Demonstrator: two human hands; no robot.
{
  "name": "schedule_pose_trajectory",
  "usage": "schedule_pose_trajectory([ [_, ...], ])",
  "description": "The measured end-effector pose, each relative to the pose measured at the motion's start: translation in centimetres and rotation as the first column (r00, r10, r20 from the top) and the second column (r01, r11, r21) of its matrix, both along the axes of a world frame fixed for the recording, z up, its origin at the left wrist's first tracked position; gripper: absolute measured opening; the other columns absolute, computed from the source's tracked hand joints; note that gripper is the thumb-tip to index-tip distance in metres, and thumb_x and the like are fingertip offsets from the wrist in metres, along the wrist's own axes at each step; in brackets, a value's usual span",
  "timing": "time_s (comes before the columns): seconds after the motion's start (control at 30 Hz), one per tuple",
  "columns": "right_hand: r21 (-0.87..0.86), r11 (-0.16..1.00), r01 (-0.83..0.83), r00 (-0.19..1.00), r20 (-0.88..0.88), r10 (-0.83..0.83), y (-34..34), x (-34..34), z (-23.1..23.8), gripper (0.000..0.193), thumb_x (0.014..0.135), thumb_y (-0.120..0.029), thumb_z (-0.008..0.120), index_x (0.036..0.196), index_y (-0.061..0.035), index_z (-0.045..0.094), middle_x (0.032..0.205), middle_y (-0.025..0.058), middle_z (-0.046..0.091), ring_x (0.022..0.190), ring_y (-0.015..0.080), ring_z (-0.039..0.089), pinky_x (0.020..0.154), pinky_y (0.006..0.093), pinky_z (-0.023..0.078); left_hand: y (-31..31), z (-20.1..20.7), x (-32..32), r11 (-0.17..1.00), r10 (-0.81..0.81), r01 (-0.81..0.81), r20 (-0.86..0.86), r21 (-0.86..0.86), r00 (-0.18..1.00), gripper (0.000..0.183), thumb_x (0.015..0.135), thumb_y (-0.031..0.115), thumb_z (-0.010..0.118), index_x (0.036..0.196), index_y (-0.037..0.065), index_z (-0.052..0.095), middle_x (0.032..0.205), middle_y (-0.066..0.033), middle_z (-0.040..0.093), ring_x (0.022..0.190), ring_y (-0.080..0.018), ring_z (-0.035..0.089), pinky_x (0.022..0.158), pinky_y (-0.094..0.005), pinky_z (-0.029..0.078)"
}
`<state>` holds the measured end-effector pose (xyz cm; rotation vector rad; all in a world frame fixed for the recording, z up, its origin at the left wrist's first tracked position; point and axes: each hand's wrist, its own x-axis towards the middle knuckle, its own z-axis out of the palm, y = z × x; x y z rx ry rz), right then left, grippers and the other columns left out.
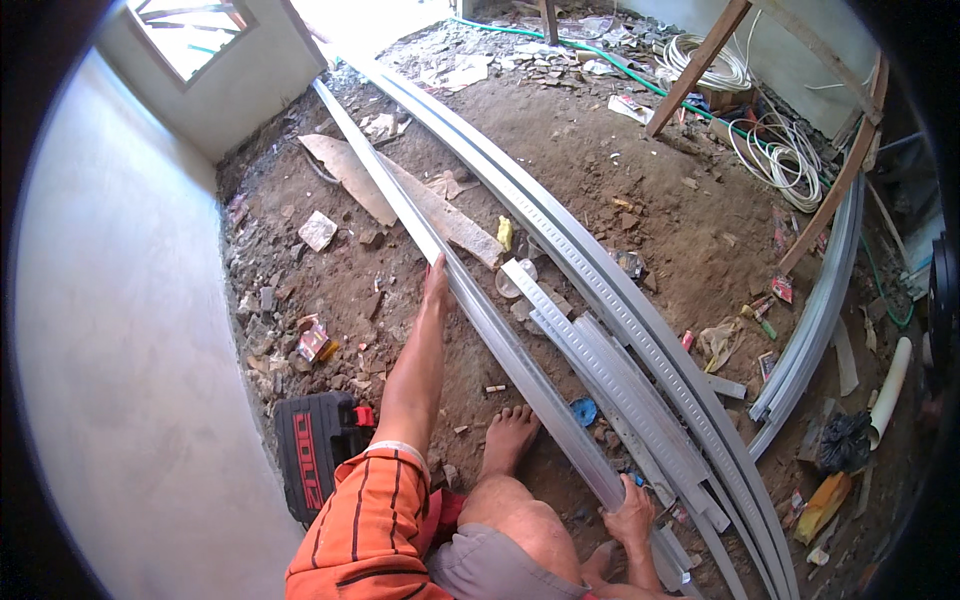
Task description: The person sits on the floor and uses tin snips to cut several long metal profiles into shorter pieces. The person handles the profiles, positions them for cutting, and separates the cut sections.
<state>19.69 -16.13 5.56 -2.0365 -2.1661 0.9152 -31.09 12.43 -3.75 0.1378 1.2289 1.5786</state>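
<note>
A long grey metal channel (520, 385) slants from the far doorway side down toward my right knee. Partway along it, my left hand (437, 278) is closed on its left edge, the arm stretched out. Closer to me, my right hand (632, 515) grips the same channel by its near end, fingers wrapped at the edge. Just right of it lie shorter slotted metal channels (625, 395) on the dirt. Beyond those runs a bundle of long, pale metal channels (600, 280). The far part of the held channel passes over a flat broken board (455, 215).
A black tool case (305, 450) with red markings stands by the pale wall (110, 350) at left. More channels (815, 310) lie at right, near wooden props (700, 70). White cable coils (785, 165), a green hose (625, 70), a pipe (890, 390) and rubble litter the dirt floor.
</note>
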Motion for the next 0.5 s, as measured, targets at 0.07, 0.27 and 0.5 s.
schedule_pose_trajectory([
  [0.07, -0.111, 0.991, 0.068, 0.997, 0.035, -0.065, 0.1, 0.4, 0.2, 0.076, 0.056, -0.017, 0.074, 0.125, -0.0128, 0.044, 0.112, 0.0159, 0.054, 0.109, 0.0323, 0.049, 0.092, 0.0453, 0.038, 0.2, 3.2, 4.7, 0.998, -0.029, 0.031, 0.054, -0.048, 0.998, 0.044, 0.087, 0.052, 0.046, 0.095, 0.009, 0.051, 0.07, -0.0069, 0.051, 0.06, -0.0236, 0.052, 0.056, -0.0416, 0.048],
  [0.27, -0.121, 0.992, 0.02, 0.999, 0.035, -0.016, 0.0, 2.1, 1.0, 0.068, 0.057, -0.013, 0.066, 0.121, -0.0118, 0.046, 0.103, 0.0188, 0.057, 0.099, 0.0369, 0.054, 0.085, 0.0443, 0.042, -0.5, 4.2, 5.0, 0.999, 0.033, -0.034, -0.032, -0.033, 0.999, 0.042, 0.086, 0.052, 0.047, 0.089, 0.01, 0.053, 0.067, -0.0056, 0.051, 0.057, -0.0221, 0.052, 0.051, -0.0408, 0.047],
  [0.5, -0.124, 0.992, 0.024, 1.0, -0.006, -0.025, -0.8, 3.2, 2.0, 0.07, 0.055, -0.014, 0.066, 0.122, -0.0116, 0.046, 0.102, 0.0195, 0.058, 0.097, 0.0379, 0.054, 0.084, 0.0432, 0.043, -0.1, 4.5, 5.7, 0.997, 0.005, -0.009, 0.057, 0.074, 0.998, 0.043, 0.089, 0.047, 0.046, 0.096, 0.006, 0.055, 0.073, -0.0074, 0.057, 0.058, -0.0222, 0.055, 0.05, -0.0387, 0.048],
])
